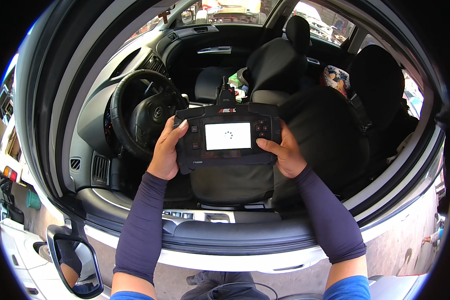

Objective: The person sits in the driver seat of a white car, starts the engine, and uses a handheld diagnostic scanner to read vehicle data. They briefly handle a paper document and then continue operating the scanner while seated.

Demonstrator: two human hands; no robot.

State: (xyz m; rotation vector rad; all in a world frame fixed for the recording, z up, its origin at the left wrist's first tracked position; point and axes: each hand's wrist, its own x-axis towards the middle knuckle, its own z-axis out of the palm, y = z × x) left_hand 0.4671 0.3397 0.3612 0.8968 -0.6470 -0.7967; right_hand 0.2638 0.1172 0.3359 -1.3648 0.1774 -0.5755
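Between my two hands is a black handheld car diagnostic scanner (217,156), held level through the open window of a car door. Its lit white screen (228,136) shows a ring of small dots. My left hand (166,152) wraps its left end, thumb on the front face. Around the right end closes my right hand (289,152), the thumb resting beside the screen below a small group of buttons. A cable plug (225,94) sits in the scanner's top edge. The fingers behind the scanner are hidden.
The steering wheel (116,107) is left of the scanner, and the dark driver's seat (325,135) lies behind and right. The door's window sill (240,237) runs under my forearms. A side mirror (77,265) juts out at lower left. A black cable (242,285) loops near my legs.
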